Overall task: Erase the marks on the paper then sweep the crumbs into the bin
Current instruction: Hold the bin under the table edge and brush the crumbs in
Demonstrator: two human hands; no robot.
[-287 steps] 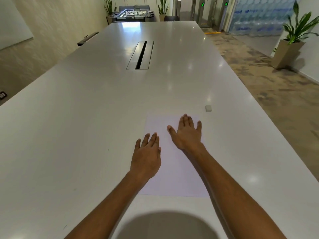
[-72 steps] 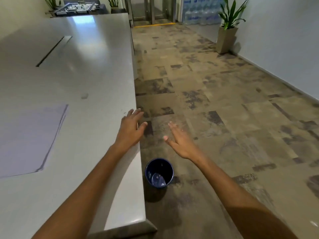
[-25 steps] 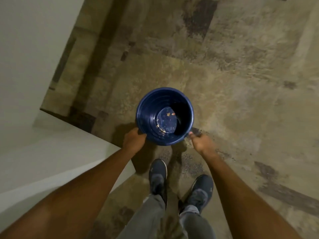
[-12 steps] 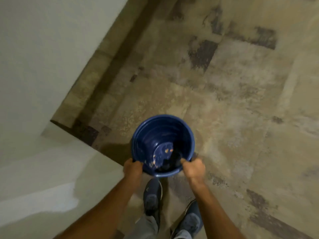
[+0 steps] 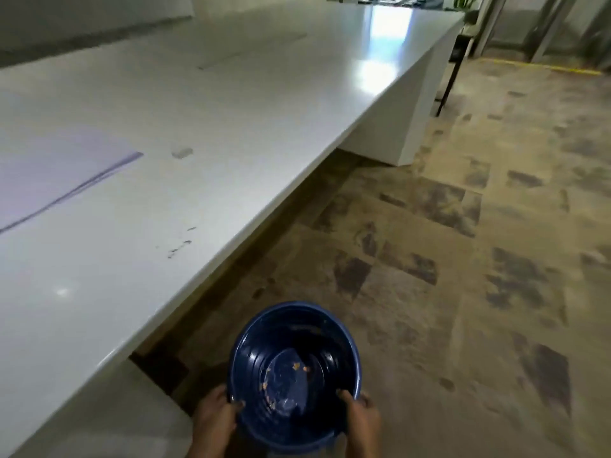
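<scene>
- the bin [image 5: 294, 371], a dark blue round one, is off the table and low in my view, just beside the table's near edge, with patterned floor [image 5: 463, 259] showing past it.
- my left hand [image 5: 215, 421] grips its rim on the left, thumb hooked over the lip; my right hand [image 5: 362, 421] grips the rim on the right with fingers curled over it.
- both hands are cut off at the bottom of the view, so my wrists and arms are out of sight, and the bin's underside is hidden.
- inside the bin a few small orange-brown bits [image 5: 299, 366] sit on the bottom; what they are is hard to tell.
- the paper [image 5: 49, 173] lies on the white table [image 5: 231, 110] at the far left, cut off by the edge of the view; any marks on it are too faint or blurred to judge.
- the eraser [image 5: 182, 152], a small pale block, lies on the table just beside the paper's right corner, not touching it.
- the crumbs [image 5: 180, 247] show as a few dark specks on the table near its floor-side edge, between the paper and the bin; blur smears them.
- the far end of the table fades into glare.
</scene>
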